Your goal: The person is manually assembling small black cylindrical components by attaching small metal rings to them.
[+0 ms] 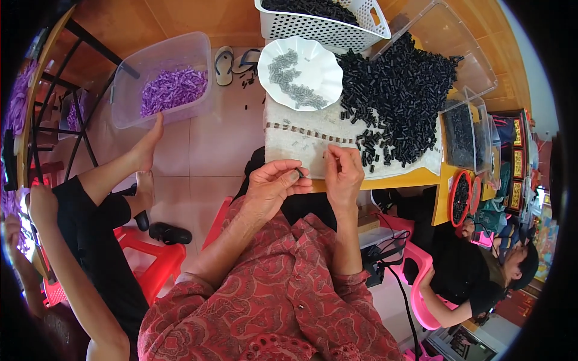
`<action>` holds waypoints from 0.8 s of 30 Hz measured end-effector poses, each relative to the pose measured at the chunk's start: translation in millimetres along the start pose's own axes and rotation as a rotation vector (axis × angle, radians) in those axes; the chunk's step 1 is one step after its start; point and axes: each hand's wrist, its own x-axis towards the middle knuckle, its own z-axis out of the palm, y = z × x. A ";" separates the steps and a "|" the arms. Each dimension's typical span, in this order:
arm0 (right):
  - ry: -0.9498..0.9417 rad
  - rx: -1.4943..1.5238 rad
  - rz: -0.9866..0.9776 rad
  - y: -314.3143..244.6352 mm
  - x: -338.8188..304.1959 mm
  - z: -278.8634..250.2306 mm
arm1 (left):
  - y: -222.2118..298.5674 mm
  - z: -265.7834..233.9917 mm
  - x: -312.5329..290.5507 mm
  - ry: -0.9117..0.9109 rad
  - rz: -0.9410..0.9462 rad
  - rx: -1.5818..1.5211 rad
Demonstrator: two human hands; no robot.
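My left hand (274, 185) is closed at the near edge of the table, pinching a small black tube (299, 173) between thumb and fingers. Just to its right, my right hand (343, 171) is raised with thumb and forefinger pressed together; whatever they hold is too small to make out. Both hands are apart, over the front edge of a pale cloth (276, 150). A few small clear pieces (299, 145) lie on that cloth beyond my fingers. Farther back, a white wavy-rimmed plate (328, 66) carries many more clear pieces (286, 78). A large heap of black tubes (403, 102) spreads to the right.
Behind the plate stands a white perforated basket (319, 30) of black pieces. Clear plastic boxes (463, 132) and a red round tray (460, 197) are at the right. A tub (120, 90) of purple pieces rests on the floor, left. People sit on both sides.
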 end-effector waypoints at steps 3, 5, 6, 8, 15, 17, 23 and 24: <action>0.012 -0.080 -0.035 7.0 2.6 6.2 | -0.9 -0.2 -0.8 0.005 0.029 0.023; -0.023 -0.143 -0.001 5.3 4.0 7.0 | -1.3 0.0 -1.6 0.008 0.043 0.042; -0.025 -0.142 0.000 5.9 3.8 8.0 | -1.6 0.3 -2.2 0.010 0.058 0.091; -0.015 -0.140 0.017 7.7 4.1 9.9 | -1.4 0.3 -2.3 0.013 0.073 0.140; -0.041 -0.145 0.035 9.9 5.4 10.7 | -1.5 -1.9 -2.0 -0.027 0.111 0.188; -0.027 -0.185 0.007 11.2 4.5 10.4 | -1.6 -1.5 -2.0 -0.032 0.114 0.201; -0.017 -0.061 -0.006 0.3 -5.8 -0.6 | -2.5 -3.9 -1.8 -0.041 0.088 0.098; -0.016 -0.060 -0.005 -4.9 -8.8 -4.9 | -2.3 -5.9 -1.0 -0.049 0.052 0.006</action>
